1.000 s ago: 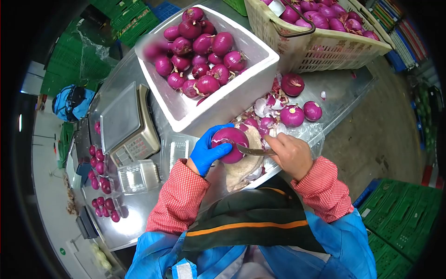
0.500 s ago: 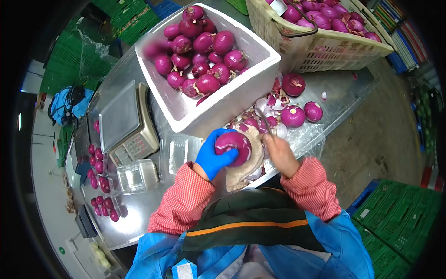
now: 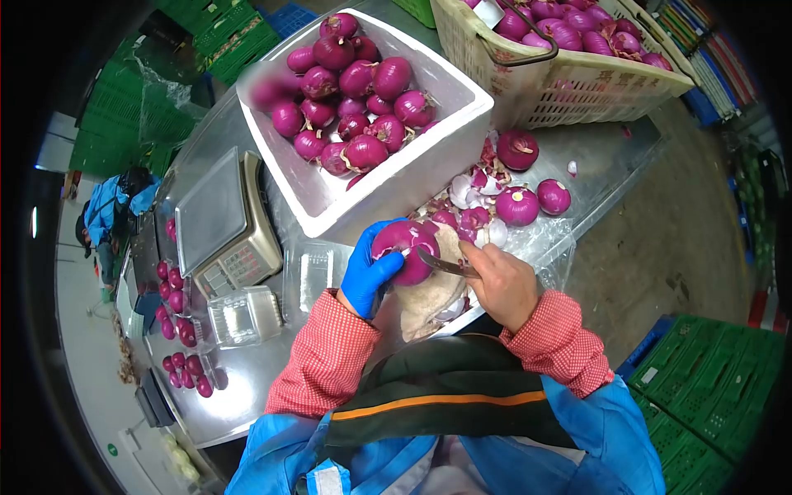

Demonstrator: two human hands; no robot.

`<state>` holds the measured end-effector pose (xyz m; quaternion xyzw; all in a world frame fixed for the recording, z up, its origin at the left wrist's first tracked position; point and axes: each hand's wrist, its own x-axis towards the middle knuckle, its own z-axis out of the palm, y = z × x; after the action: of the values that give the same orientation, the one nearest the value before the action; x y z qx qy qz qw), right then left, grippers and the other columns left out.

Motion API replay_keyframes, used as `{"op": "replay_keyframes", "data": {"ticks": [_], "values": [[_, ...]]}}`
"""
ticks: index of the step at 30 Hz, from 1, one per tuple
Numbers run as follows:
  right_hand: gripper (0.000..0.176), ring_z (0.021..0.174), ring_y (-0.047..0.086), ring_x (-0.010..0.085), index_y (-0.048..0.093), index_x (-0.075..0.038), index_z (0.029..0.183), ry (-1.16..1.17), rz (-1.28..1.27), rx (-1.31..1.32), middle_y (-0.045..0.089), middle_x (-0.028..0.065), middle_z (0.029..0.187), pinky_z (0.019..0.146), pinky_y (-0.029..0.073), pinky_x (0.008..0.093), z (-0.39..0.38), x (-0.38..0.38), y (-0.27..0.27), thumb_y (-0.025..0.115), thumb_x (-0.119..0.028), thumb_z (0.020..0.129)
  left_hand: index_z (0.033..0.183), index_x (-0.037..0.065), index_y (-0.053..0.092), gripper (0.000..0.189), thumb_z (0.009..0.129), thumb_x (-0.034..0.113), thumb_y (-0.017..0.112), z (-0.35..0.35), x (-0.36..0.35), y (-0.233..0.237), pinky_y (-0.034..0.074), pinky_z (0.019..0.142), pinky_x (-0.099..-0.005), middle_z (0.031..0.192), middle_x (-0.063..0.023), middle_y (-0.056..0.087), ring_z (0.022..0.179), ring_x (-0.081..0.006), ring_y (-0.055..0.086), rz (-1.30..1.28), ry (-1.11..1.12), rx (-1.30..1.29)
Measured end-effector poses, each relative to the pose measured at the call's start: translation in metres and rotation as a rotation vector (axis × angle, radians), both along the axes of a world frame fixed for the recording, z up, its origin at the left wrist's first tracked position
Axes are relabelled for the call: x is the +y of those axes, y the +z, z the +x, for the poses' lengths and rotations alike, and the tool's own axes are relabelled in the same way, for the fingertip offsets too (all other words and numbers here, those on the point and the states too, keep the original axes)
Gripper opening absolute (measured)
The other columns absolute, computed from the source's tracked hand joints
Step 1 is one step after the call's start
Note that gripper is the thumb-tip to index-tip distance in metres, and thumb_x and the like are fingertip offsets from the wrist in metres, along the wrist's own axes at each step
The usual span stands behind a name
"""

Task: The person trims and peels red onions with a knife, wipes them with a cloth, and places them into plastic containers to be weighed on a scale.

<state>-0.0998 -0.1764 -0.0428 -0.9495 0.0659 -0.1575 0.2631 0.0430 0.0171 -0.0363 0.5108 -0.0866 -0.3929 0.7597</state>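
Observation:
My left hand (image 3: 361, 279), in a blue glove, grips a large red onion (image 3: 403, 241) from its left side. My bare right hand (image 3: 505, 285) is closed round a small knife (image 3: 445, 265), whose curved blade points left with its tip at the onion's lower right. Below them a pale beige cloth (image 3: 431, 302) lies at the table edge. Loose onion skins (image 3: 470, 194) are heaped just beyond my hands, and three whole onions (image 3: 517, 206) sit to their right.
A white foam box (image 3: 396, 177) of red onions stands ahead, with a full plastic crate (image 3: 569, 91) behind it. To the left are a scale (image 3: 247, 264), a clear plastic tray (image 3: 244, 316) and packed onions (image 3: 188, 375). Green crates (image 3: 709, 388) stand at right. Another person (image 3: 115, 206) is far left.
My right hand has turned the knife from pointing away to pointing left, bringing its blade to the onion. My left hand and the onion have shifted slightly left and away from me.

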Motion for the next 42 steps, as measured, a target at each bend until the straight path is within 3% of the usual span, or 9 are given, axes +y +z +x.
{"op": "replay_keyframes", "data": {"ticks": [7,16,19,21,24,28,31,36,42], "values": [[0.041,0.077,0.065,0.0286,0.062,-0.008,0.120,-0.110,0.056,0.023,0.061,0.0107,0.089,0.065,0.053,0.0385,-0.002,0.007,-0.005,0.068,-0.016,0.080,0.132,0.003,0.043,0.070,0.077,0.023,0.081,-0.008,-0.004,-0.004,0.043,0.104,-0.0370,0.130,-0.0120,0.054,0.119,-0.0222,0.055,0.050,0.052,-0.346],[0.039,0.088,0.065,0.0400,0.062,0.001,0.114,-0.121,0.699,0.288,0.067,0.0213,0.098,0.079,0.050,0.0433,0.010,0.026,-0.041,0.046,-0.031,0.102,0.132,0.002,0.042,0.070,0.077,0.023,0.081,-0.012,-0.006,-0.015,0.044,0.103,-0.0368,0.128,-0.0126,0.054,0.118,-0.0220,0.055,0.149,0.129,-0.398],[0.036,0.055,0.047,0.0102,0.060,-0.004,0.125,-0.236,1.107,0.380,0.050,0.0016,0.068,0.052,0.039,0.0240,0.018,0.003,-0.053,0.046,-0.030,0.104,0.132,0.002,0.043,0.068,0.078,0.021,0.079,-0.014,-0.006,-0.015,0.043,0.104,-0.0370,0.128,-0.0125,0.054,0.118,-0.0219,0.055,0.085,0.099,-0.372],[0.039,0.084,0.060,0.0238,0.059,0.000,0.123,-0.167,1.094,0.305,0.061,0.0163,0.092,0.075,0.045,0.0327,0.018,0.011,-0.044,0.046,-0.031,0.103,0.132,0.002,0.044,0.065,0.079,0.018,0.078,-0.016,-0.003,-0.019,0.043,0.105,-0.0371,0.129,-0.0121,0.055,0.118,-0.0220,0.055,0.049,0.101,-0.225],[0.045,0.103,0.066,0.0337,0.055,0.001,0.128,-0.052,0.972,0.139,0.066,0.0231,0.109,0.090,0.048,0.0387,0.022,0.013,-0.013,0.051,-0.034,0.100,0.138,0.005,0.044,0.076,0.077,0.031,0.080,-0.013,-0.008,-0.016,0.044,0.106,-0.0395,0.134,-0.0106,0.052,0.124,-0.0245,0.052,-0.029,0.073,0.013],[0.051,0.109,0.065,0.0348,0.050,0.001,0.133,0.053,0.821,0.000,0.066,0.0230,0.114,0.090,0.049,0.0383,0.028,0.011,0.001,0.058,-0.035,0.097,0.144,0.004,0.040,0.069,0.084,0.014,0.074,-0.011,-0.012,-0.008,0.041,0.108,-0.0368,0.131,-0.0114,0.055,0.122,-0.0229,0.053,-0.035,-0.017,0.066],[0.050,0.106,0.066,0.0337,0.050,0.000,0.132,0.091,0.898,0.077,0.066,0.0225,0.114,0.088,0.050,0.0375,0.030,0.008,-0.008,0.059,-0.034,0.097,0.145,0.005,0.039,0.075,0.083,0.024,0.077,-0.010,-0.008,-0.006,0.043,0.107,-0.0400,0.135,-0.0111,0.053,0.126,-0.0252,0.052,0.093,-0.076,-0.087],[0.045,0.097,0.068,0.0317,0.052,-0.003,0.131,0.045,1.101,0.229,0.065,0.0194,0.116,0.082,0.052,0.0362,0.025,0.015,0.000,0.060,-0.030,0.096,0.143,0.004,0.042,0.067,0.088,0.026,0.072,-0.015,-0.011,-0.029,0.044,0.106,-0.0391,0.135,-0.0119,0.054,0.124,-0.0251,0.054,-0.038,0.027,0.080],[0.048,0.079,0.065,0.0265,0.059,-0.008,0.121,0.111,0.068,0.074,0.061,0.0093,0.094,0.067,0.053,0.0351,0.000,-0.009,0.014,0.074,-0.019,0.077,0.139,0.003,0.044,0.062,0.089,0.028,0.070,-0.003,-0.001,-0.014,0.045,0.105,-0.0397,0.131,-0.0119,0.056,0.120,-0.0254,0.057,-0.021,0.025,0.174]]}}
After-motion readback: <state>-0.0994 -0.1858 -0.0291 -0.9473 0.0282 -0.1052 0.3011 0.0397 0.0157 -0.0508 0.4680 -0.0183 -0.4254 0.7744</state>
